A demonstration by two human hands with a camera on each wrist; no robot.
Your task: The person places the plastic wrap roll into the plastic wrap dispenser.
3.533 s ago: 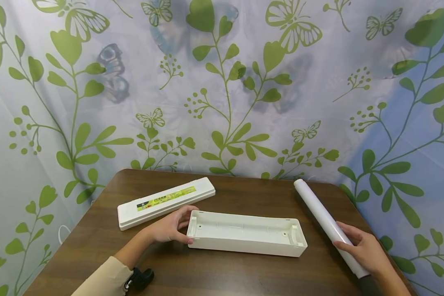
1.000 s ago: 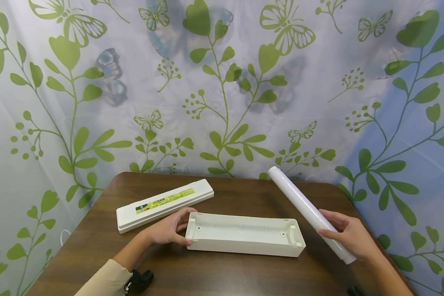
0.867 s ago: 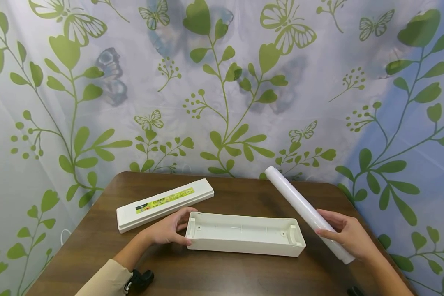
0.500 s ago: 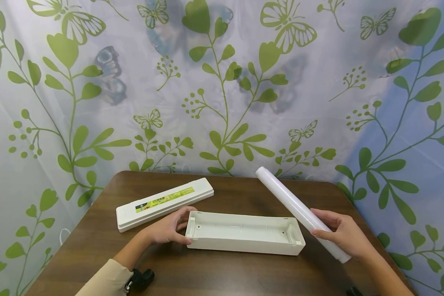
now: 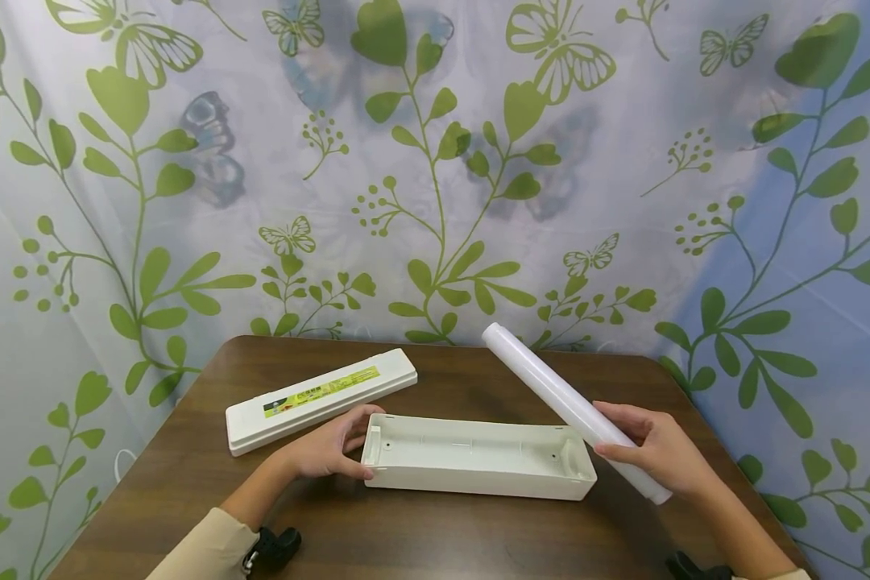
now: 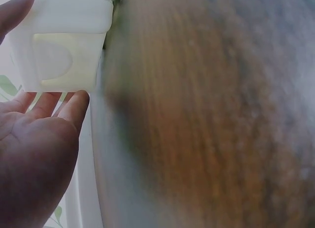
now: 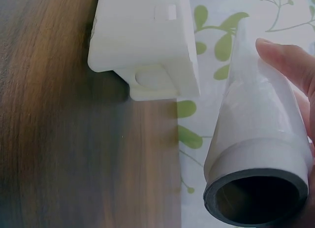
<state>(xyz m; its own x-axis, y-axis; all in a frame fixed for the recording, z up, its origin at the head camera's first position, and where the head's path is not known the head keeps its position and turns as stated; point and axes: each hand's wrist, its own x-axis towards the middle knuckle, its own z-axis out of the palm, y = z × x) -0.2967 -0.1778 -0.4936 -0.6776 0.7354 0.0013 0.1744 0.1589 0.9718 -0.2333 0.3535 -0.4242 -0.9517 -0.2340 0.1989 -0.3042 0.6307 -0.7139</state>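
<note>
A long white plastic box (image 5: 471, 478) lies on the table, its hollow side up, with fittings inside both ends. My left hand (image 5: 328, 448) grips its left end, thumb at the near corner and fingers round the far side. In the left wrist view the left hand (image 6: 39, 144) touches the end wall of the box (image 6: 69, 21). My right hand (image 5: 656, 448) holds a roll of cling film (image 5: 551, 387) aslant, its far end raised, above the box's right end. The right wrist view shows the hollow core of the roll of cling film (image 7: 261, 114) beside the thumb.
Behind the left hand lies a long white lid (image 5: 319, 403) with a green and yellow label. The brown table (image 5: 435, 540) ends at a curtain (image 5: 435, 201) printed with leaves and butterflies. Black wrist straps show on both arms.
The right hand has lifted the roll of cling film from the table's right side and brought it left to the box's right end. The left hand stays on the box.
</note>
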